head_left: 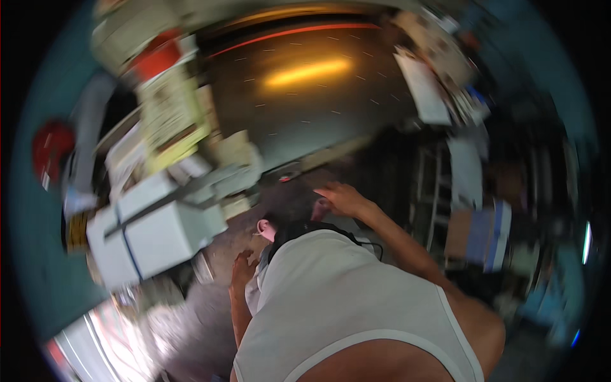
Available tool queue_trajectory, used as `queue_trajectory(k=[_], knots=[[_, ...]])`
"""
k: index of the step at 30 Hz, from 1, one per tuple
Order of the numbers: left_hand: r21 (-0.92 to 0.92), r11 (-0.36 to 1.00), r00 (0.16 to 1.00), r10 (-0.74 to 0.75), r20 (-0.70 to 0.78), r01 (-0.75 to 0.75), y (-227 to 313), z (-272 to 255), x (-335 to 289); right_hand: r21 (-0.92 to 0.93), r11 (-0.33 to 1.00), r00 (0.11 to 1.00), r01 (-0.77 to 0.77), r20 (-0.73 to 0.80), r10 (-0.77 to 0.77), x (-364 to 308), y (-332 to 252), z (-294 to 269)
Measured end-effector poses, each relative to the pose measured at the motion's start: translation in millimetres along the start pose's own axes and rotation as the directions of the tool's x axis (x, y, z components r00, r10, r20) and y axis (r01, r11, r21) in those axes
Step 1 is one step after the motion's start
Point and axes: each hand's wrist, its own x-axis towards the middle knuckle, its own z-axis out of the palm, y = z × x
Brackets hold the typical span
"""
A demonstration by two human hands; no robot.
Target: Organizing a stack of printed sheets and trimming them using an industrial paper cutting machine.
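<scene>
My left hand (pixel 244 267) hangs beside my left hip, its fingers loosely apart and nothing seen in them. My right hand (pixel 344 198) reaches forward past my white tank top (pixel 331 286), fingers pointing left; I see nothing held. Beyond my right hand lies a wide dark flat surface (pixel 305 108) with an orange glare and small pale streaks. Its near edge (pixel 318 156) is a pale strip, apart from my hand. A small red item (pixel 284 179) shows near that edge. Motion blur softens everything.
At left, a white strapped bundle (pixel 159 239) stands below stacks of yellowish paper (pixel 168 114) and a red object (pixel 157 55). At right are white sheets (pixel 422 89), a rack frame (pixel 436 191) and a brown-and-blue box (pixel 478 235). My foot (pixel 266 230) is on the dark floor (pixel 210 312).
</scene>
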Motion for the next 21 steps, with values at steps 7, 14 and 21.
queue_trajectory(k=[7,14,21], knots=[[0.132,0.99,0.996,0.048,0.076,-0.057,9.6,0.7,39.4,0.203,0.909,0.927,-0.365,-0.014,0.376,-101.5,25.4,8.9],[-0.672,0.722,0.945,-0.309,-0.102,0.164,105.3,14.4,26.2,0.631,0.67,0.919,-0.39,0.217,0.331,-132.3,105.2,31.9],[-0.965,0.137,0.855,-0.448,-0.261,-0.223,123.9,-10.8,-28.9,0.775,0.628,0.997,-0.069,0.077,0.015,-11.3,95.9,-2.6]])
